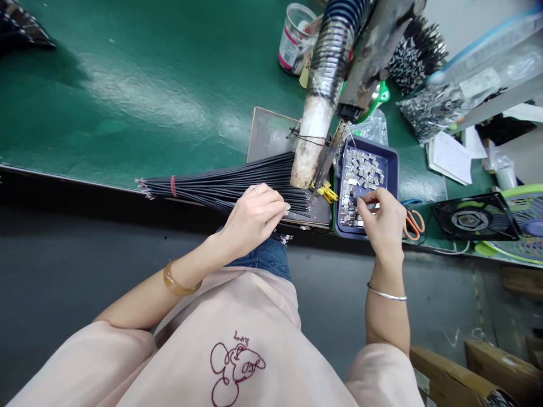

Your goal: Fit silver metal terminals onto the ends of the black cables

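Observation:
A bundle of thin black cables (212, 183) lies across the front edge of the green table, tied near its left end with a red band. My left hand (254, 217) rests on the bundle's right end, fingers pinched together on the cable tips. My right hand (382, 217) hovers over a dark blue tray (392, 164) holding several small metal connector shells (360, 169), fingers pinched on one small shell. Both wrists wear bangles.
A wrapped hose and metal arm (326, 85) descend to a grey plate (267, 133) between my hands. Orange-handled scissors (413, 223), a small black fan (473, 217), a cup (294, 37), bags of parts (428, 107) and papers (449, 155) sit to the right.

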`<action>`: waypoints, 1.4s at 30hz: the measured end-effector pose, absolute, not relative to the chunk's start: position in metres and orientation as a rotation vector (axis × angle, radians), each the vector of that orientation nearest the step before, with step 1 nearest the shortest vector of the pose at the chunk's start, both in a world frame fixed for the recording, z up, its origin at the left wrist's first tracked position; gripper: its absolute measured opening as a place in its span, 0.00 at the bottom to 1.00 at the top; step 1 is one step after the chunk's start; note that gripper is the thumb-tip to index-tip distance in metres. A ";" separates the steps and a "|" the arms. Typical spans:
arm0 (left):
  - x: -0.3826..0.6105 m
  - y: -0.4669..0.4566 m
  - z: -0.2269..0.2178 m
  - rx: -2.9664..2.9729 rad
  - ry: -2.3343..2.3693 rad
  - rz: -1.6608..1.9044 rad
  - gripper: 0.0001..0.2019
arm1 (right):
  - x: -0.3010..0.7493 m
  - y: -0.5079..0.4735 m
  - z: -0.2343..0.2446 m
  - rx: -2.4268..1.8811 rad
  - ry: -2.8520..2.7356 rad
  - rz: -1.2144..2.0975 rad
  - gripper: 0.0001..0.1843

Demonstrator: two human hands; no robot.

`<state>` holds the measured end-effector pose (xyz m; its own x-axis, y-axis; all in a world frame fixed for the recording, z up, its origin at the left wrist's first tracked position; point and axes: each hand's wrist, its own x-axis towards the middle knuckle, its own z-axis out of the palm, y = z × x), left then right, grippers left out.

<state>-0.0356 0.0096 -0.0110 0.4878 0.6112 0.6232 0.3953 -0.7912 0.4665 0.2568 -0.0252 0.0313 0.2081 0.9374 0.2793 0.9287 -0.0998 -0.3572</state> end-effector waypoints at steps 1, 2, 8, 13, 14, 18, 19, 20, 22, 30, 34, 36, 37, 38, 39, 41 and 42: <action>-0.035 0.009 -0.009 2.441 0.810 1.225 0.08 | 0.253 -0.029 0.032 -2.008 -1.698 -0.065 0.05; -0.033 0.008 -0.008 2.413 0.757 1.246 0.07 | 0.250 -0.033 0.033 -1.972 -1.659 -0.149 0.06; -0.017 0.002 -0.001 2.290 0.575 1.213 0.06 | 0.213 -0.060 0.041 -1.750 -1.364 -0.129 0.08; -0.009 0.001 0.002 1.933 0.757 0.989 0.05 | 0.166 -0.074 0.024 -1.552 -1.425 0.104 0.03; -0.009 0.001 0.003 1.864 0.773 0.940 0.05 | 0.160 -0.074 0.019 -1.542 -1.474 0.105 0.03; -0.010 0.000 0.005 1.779 0.818 0.873 0.07 | 0.152 -0.069 0.004 -1.524 -1.488 0.360 0.04; -0.009 0.000 0.005 1.790 0.832 0.872 0.07 | 0.152 -0.067 0.002 -1.521 -1.453 0.431 0.03; -0.009 0.000 0.004 1.803 0.844 0.873 0.07 | 0.152 -0.065 0.001 -1.517 -1.418 0.486 0.03; -0.009 -0.001 0.004 1.817 0.855 0.888 0.06 | 0.152 -0.063 0.001 -1.497 -1.360 0.567 0.03; -0.010 -0.001 0.003 1.897 0.809 0.968 0.04 | 0.158 -0.061 0.002 -1.472 -1.292 0.781 0.03; -0.011 -0.001 0.001 1.948 0.757 0.963 0.06 | 0.159 -0.062 0.004 -1.468 -1.320 0.811 0.03; -0.012 -0.003 0.000 1.977 0.744 0.990 0.06 | 0.155 -0.064 0.005 -1.474 -1.351 0.718 0.03; -0.012 -0.004 -0.001 1.987 0.748 1.002 0.07 | 0.151 -0.065 0.004 -1.477 -1.376 0.630 0.02; -0.012 -0.005 -0.001 1.988 0.760 1.001 0.07 | 0.148 -0.066 0.003 -1.480 -1.410 0.520 0.03; -0.012 -0.006 -0.001 1.975 0.775 0.988 0.08 | 0.145 -0.067 0.002 -1.483 -1.448 0.397 0.04; -0.013 -0.006 0.000 1.877 0.794 0.927 0.10 | 0.140 -0.068 -0.001 -1.491 -1.506 0.186 0.06; -0.013 -0.005 0.001 1.789 0.794 0.891 0.10 | 0.139 -0.069 -0.002 -1.501 -1.512 0.127 0.07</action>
